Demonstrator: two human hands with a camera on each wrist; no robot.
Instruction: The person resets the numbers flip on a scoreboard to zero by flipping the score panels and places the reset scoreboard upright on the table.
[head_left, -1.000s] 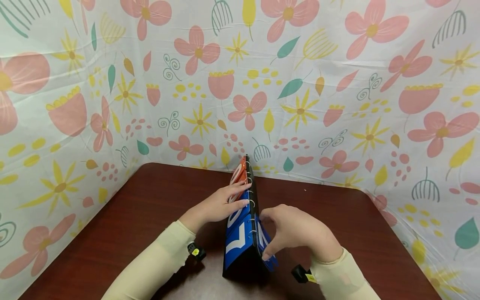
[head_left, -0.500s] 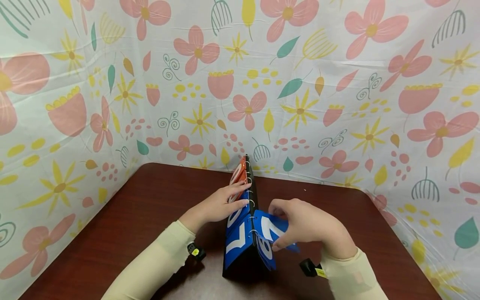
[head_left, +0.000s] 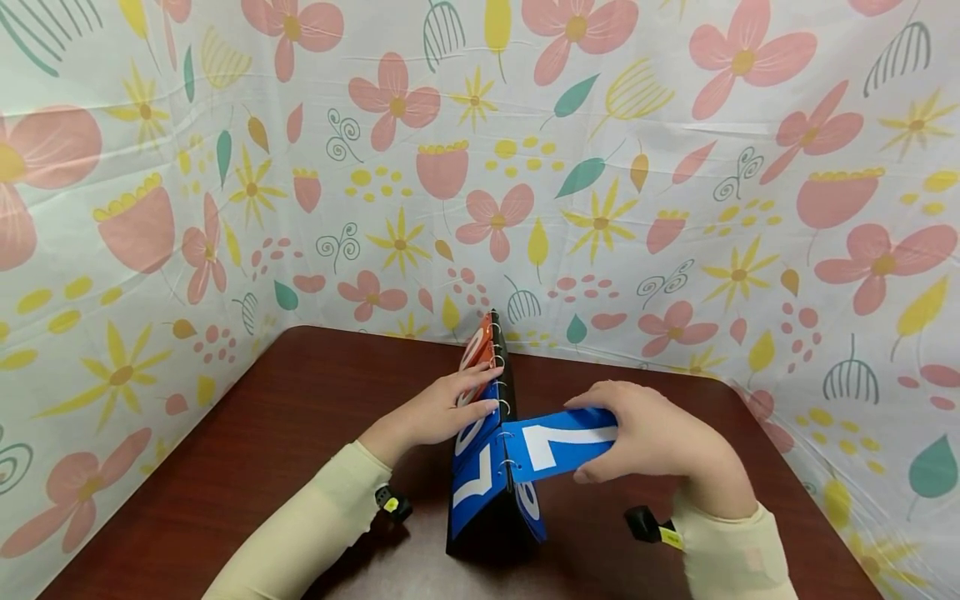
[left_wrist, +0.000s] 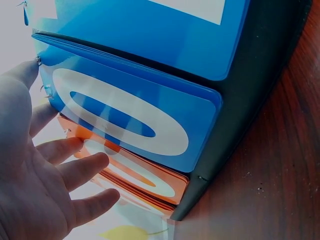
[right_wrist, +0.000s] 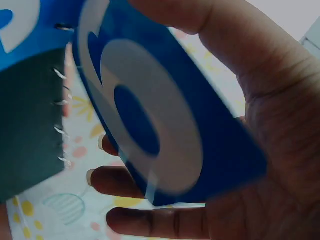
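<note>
A tent-shaped flip scoreboard [head_left: 491, 533], black with ringed blue and orange number cards, stands on the table in the head view. My right hand [head_left: 660, 437] holds a blue number card [head_left: 577, 442] by its edges, thumb near and fingers far, out to the right of the ridge; a white 7 faces up. The right wrist view shows a 6 on that card's underside [right_wrist: 225, 160]. My left hand [head_left: 431, 408] touches the ringed top edge with extended fingers. In the left wrist view, a blue 0 card [left_wrist: 165, 107] and an orange 0 card [left_wrist: 167, 182] hang beside it.
The dark red-brown table [head_left: 315, 400] surrounds the scoreboard. A floral curtain [head_left: 600, 325] hangs behind the table and along its sides. Below the lifted card, more blue cards [head_left: 531, 504] hang on the right slope.
My right hand has moved right and up from the scoreboard's right slope, swinging the 7 card outward on its rings. The left hand and scoreboard stay in place.
</note>
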